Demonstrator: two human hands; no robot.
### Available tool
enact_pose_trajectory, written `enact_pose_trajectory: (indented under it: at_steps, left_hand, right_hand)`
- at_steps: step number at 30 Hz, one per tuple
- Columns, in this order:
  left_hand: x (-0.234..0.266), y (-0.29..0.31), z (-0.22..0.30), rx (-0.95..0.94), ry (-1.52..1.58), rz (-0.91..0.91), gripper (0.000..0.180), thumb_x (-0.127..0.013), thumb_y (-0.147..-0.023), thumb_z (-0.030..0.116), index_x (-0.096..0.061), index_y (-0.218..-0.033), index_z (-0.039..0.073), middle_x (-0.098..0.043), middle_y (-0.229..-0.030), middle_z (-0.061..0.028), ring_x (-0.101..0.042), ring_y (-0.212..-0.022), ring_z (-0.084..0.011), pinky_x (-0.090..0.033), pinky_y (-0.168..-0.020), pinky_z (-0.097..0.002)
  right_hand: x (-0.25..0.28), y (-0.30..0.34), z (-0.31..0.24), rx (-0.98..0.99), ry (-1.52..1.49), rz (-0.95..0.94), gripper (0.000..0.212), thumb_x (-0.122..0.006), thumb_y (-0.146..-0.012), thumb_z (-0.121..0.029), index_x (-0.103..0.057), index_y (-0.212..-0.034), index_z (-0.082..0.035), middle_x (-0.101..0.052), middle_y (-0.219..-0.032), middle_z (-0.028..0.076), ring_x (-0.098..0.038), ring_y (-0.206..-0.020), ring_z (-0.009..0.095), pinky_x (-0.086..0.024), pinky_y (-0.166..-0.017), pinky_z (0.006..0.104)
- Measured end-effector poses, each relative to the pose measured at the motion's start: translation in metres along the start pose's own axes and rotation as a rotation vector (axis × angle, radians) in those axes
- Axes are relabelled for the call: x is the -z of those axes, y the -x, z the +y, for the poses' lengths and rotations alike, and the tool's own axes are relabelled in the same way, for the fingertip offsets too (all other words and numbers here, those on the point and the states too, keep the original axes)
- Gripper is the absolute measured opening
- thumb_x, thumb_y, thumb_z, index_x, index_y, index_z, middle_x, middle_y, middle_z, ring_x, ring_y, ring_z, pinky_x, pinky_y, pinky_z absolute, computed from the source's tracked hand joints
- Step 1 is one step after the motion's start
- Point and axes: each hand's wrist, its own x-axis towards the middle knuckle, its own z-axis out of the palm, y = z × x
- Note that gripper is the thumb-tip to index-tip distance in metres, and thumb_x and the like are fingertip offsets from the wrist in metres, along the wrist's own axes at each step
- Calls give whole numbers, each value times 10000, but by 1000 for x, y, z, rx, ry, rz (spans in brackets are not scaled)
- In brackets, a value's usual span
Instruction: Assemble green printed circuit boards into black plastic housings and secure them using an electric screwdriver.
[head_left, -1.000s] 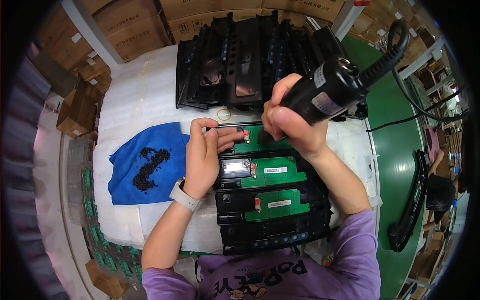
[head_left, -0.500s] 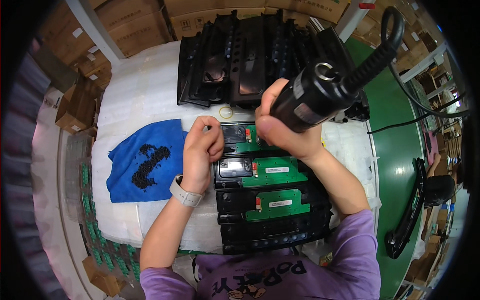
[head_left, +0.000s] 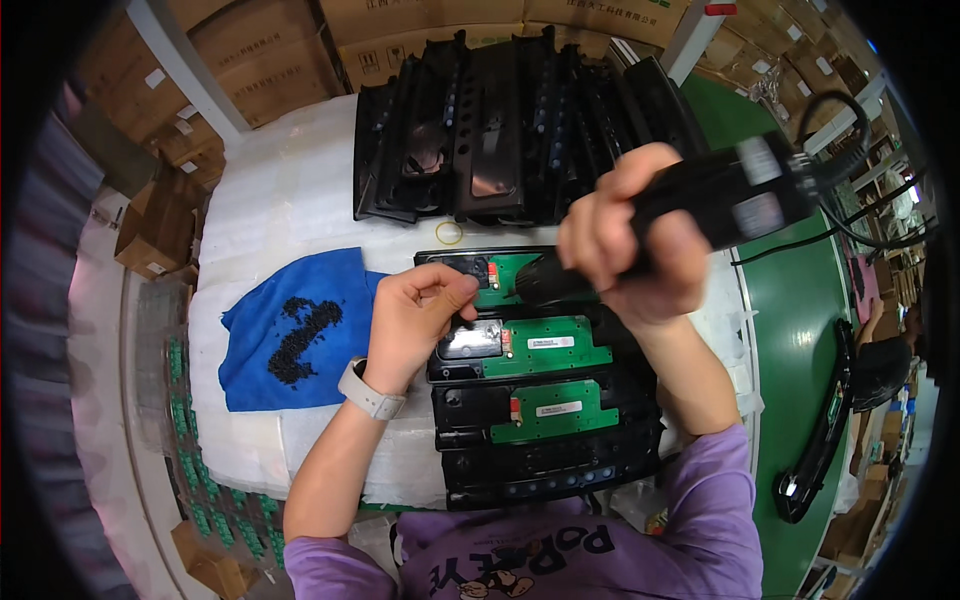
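Observation:
My right hand (head_left: 640,240) grips a black corded electric screwdriver (head_left: 730,190), tilted with its tip end pointing left over the farthest green circuit board (head_left: 508,265). Close by that tip, my left hand (head_left: 410,315) is closed in a pinch. Whatever lies between its thumb and finger is too small to make out. The farthest board sits in a black plastic housing (head_left: 440,262), partly hidden by the hands and tool. Nearer me, two more housings hold a middle board (head_left: 585,345) and a near board (head_left: 515,428), each with a red-and-white connector.
Left of the housings, a blue cloth (head_left: 245,365) carries a heap of small black screws (head_left: 298,340). More black housings (head_left: 490,130) are piled at the back, with a yellow ring (head_left: 449,233) before them. Cardboard boxes (head_left: 420,30) stand behind. Another person's dark-haired head (head_left: 880,380) shows far right.
The screwdriver has swung from steep to nearly level, its cord end moving right. My left hand has shifted right and its thumb and finger now pinch near the tool's tip.

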Motion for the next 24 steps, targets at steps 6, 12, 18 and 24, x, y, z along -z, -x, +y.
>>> enact_pose_trajectory:
  at_steps: [6, 12, 18, 24]
  left_hand:
    - [-10, 10, 7, -61, -21, -89, 50, -658, -789, 32, -633, -806, -9, -631, -699, -30, -505, -555, -12, -385, -496, -142]
    - [-11, 12, 9, -62, 36, -145, 73, -644, -787, -6, -600, -820, -56, -647, -747, -87, -618, -679, -83, -483, -614, -170]
    - [-7, 12, 8, 88, 69, -230, 81, -650, -780, -11, -611, -846, -37, -640, -751, -76, -584, -626, -64, -444, -565, -156]
    - [-6, 3, -2, -248, -99, 48, 196, -507, -910, 136, -595, -936, -38, -637, -859, -53, -516, -663, -60, -424, -611, -190]
  right_hand:
    - [1, -4, -14, 107, -214, 143, 367, -405, -907, -394, -485, -1046, -64, -438, -582, 13, -409, -435, 123, -401, -514, 315]
    - [-1, 0, -9, 78, -205, 152, 372, -406, -898, -408, -479, -1034, -69, -437, -582, 12, -407, -420, 121, -408, -494, 324]
    - [-4, 1, -12, 43, -255, 189, 364, -412, -898, -400, -478, -1025, -65, -436, -583, 12, -409, -428, 121, -397, -489, 316]
    - [5, 2, -4, 25, -75, 51, 314, -500, -855, -290, -428, -990, -16, -422, -557, 31, -401, -416, 133, -361, -447, 289]
